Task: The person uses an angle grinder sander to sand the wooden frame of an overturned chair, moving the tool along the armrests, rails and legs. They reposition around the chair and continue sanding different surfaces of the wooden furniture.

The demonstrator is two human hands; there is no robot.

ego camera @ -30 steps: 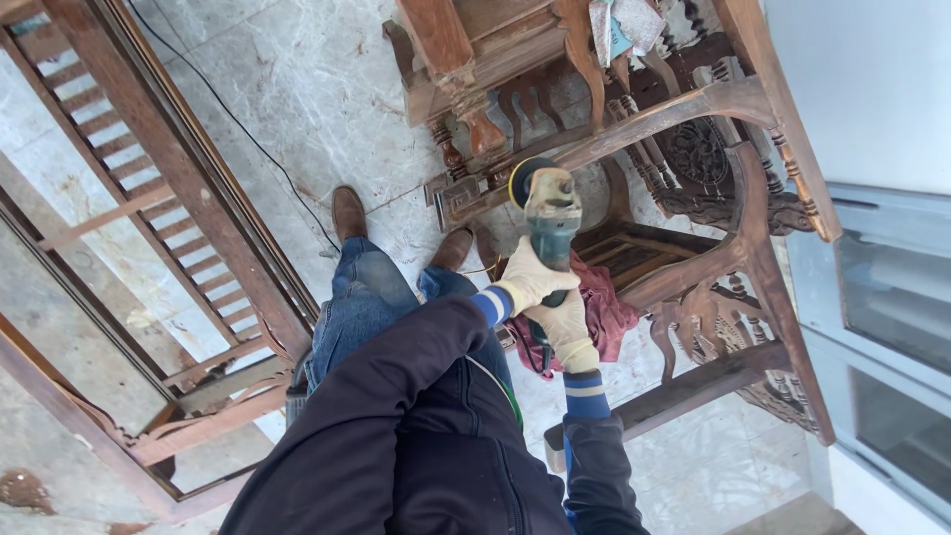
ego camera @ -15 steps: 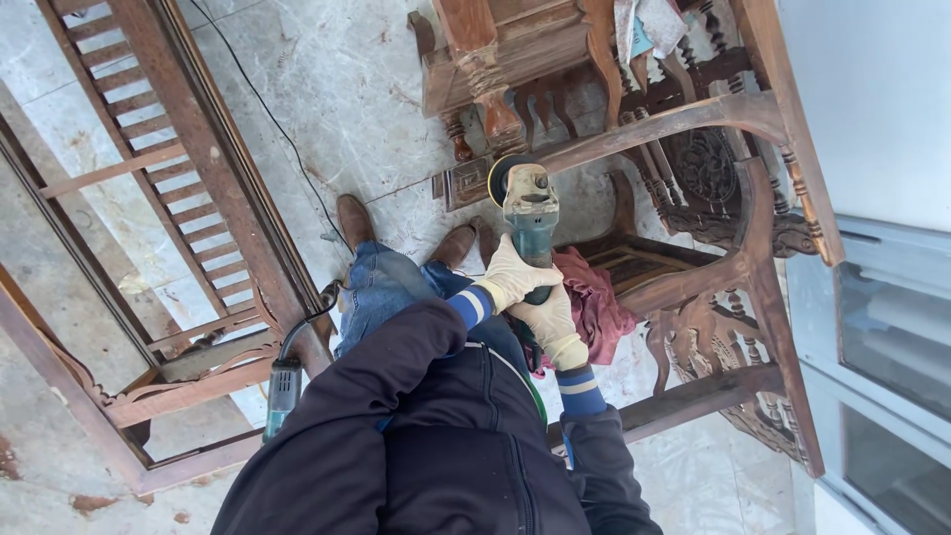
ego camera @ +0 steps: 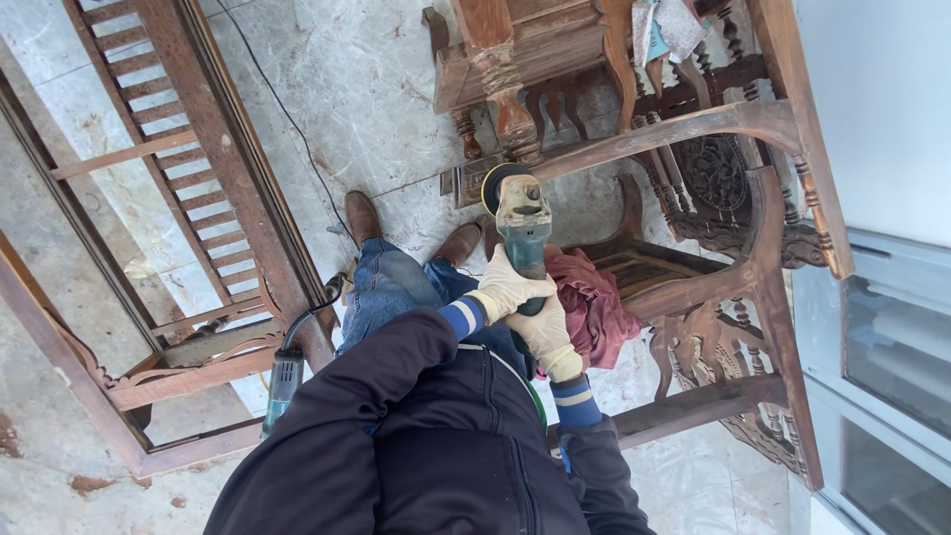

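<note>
Hands (ego camera: 525,307) around angle grinder (ego camera: 522,223), arms extended.

No packages, labels, signs or screens can be made out here; nothing of that kind shows clearly in the view.

Angle grinder (ego camera: 522,223): matt teal plastic body, dusty. Both hands in pale cloth gloves. Carved chair (ego camera: 738,248): raw brown wood, matt, rough. Rag (ego camera: 592,302): red cloth, crumpled. Floor (ego camera: 367,89): marble-look tile, smooth w/ dust.
</note>
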